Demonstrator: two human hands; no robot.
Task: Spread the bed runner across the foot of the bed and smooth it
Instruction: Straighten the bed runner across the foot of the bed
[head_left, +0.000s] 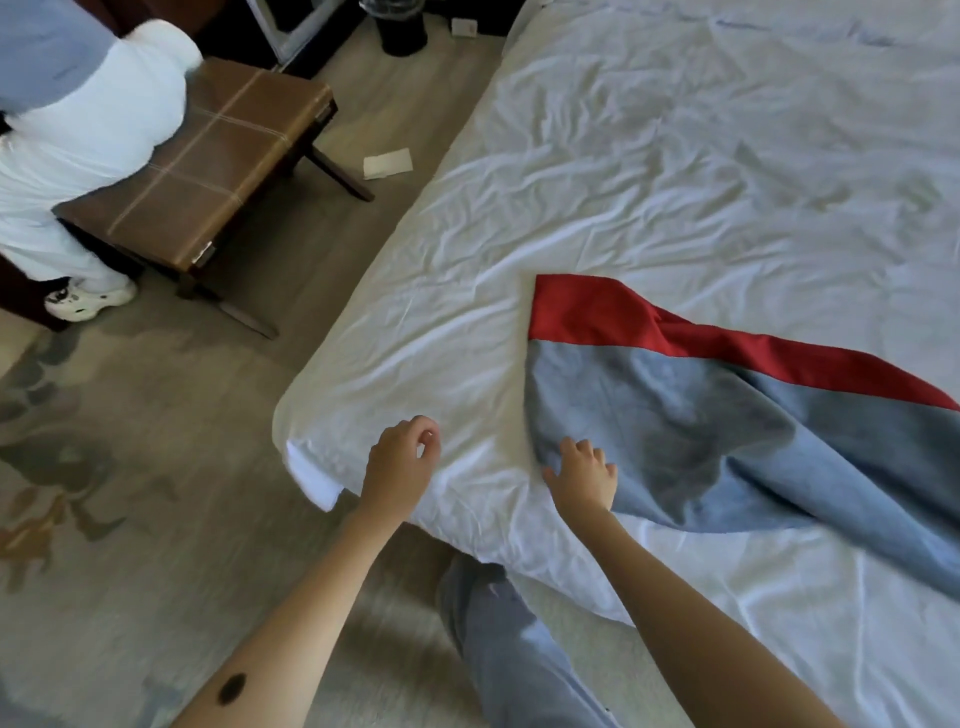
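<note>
The grey-blue cloth bed runner with a red band (727, 415) lies rumpled on the white-sheeted bed (623, 182), its length trailing off right. The right hand (582, 475) rests fingers spread on its near end; the left hand (402, 457) hovers loosely curled, empty. Best draw that end toward the left corner, then smooth it flat.

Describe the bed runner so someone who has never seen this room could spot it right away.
Start at the big bed with the wrinkled white sheet. Near its foot, by the closest corner, a cloth lies bunched and slanted, with the right hand on its end. That bed runner is the only coloured fabric there: grey-blue with a red band along one edge.
</note>
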